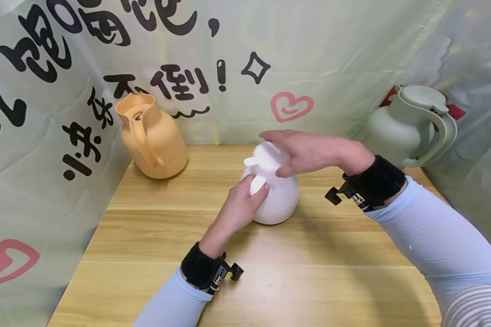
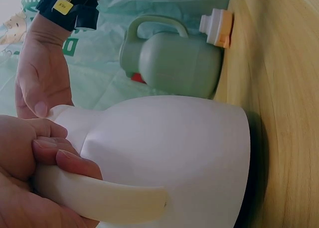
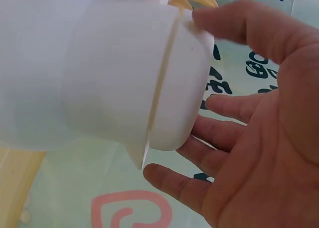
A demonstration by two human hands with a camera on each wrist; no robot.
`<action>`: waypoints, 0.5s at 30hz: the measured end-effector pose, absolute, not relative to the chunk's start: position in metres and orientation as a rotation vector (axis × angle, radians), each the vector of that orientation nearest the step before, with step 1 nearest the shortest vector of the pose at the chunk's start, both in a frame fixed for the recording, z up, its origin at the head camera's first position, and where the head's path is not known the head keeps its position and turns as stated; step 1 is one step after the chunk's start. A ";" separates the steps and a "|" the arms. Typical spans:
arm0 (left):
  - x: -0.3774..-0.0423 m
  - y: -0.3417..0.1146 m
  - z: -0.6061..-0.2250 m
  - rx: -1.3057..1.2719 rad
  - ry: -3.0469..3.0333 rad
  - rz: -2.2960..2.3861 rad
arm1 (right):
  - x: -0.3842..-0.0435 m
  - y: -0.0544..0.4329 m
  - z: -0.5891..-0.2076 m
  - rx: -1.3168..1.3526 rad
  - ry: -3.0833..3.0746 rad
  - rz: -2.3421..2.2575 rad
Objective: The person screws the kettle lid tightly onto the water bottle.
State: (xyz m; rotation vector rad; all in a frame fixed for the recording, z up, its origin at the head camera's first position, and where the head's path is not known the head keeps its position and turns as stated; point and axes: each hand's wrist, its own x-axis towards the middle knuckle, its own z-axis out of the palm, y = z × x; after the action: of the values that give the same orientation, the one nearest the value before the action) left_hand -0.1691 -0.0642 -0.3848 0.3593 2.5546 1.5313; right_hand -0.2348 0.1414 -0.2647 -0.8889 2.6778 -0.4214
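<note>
A white thermos jug (image 1: 279,202) stands upright on the wooden table, near the middle in the head view. My left hand (image 1: 235,211) grips its handle (image 2: 124,198), with the fingers curled round it in the left wrist view. Above the jug, my right hand (image 1: 313,151) spreads over the white lid (image 3: 180,88). In the right wrist view its fingers are mostly straight around the lid, and the blurred thumb lies at the lid's edge. The lid sits on the jug with a thin seam below it. Whether every fingertip touches it, I cannot tell.
An orange jug (image 1: 159,141) with an uncovered mouth stands at the back left. At the back right is a green jug (image 1: 394,129) with a handle. A small white and orange cap-like piece (image 2: 218,28) sits by the green jug. Printed sheeting walls the wooden table (image 1: 147,240).
</note>
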 end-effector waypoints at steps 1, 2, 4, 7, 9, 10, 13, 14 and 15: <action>-0.169 -0.064 -0.385 0.358 2.558 1.529 | -0.235 0.141 -0.265 -0.885 2.694 -0.413; -0.169 -0.064 -0.385 0.358 2.561 1.526 | -0.235 0.140 -0.266 -0.874 2.713 -0.403; -0.169 -0.064 -0.386 0.356 2.566 1.521 | -0.236 0.139 -0.268 -0.836 2.757 -0.382; -0.170 -0.064 -0.387 0.355 2.569 1.514 | -0.238 0.139 -0.270 -0.767 2.812 -0.352; -0.169 -0.064 -0.387 0.351 2.565 1.518 | -0.239 0.139 -0.271 -0.727 2.831 -0.330; -0.170 -0.064 -0.387 0.352 2.566 1.518 | -0.239 0.140 -0.271 -0.714 2.835 -0.322; -0.170 -0.064 -0.387 0.357 2.567 1.519 | -0.239 0.142 -0.270 -0.717 2.835 -0.326; -0.170 -0.064 -0.387 0.356 2.568 1.520 | -0.238 0.143 -0.269 -0.734 2.828 -0.335; -0.170 -0.064 -0.387 0.359 2.571 1.518 | -0.238 0.143 -0.269 -0.756 2.816 -0.347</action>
State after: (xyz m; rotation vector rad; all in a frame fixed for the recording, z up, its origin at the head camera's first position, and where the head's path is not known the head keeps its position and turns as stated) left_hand -0.1699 -0.0639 -0.3872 0.3589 2.5713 1.5184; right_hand -0.2376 0.1431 -0.2685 -0.7559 2.8163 -0.3472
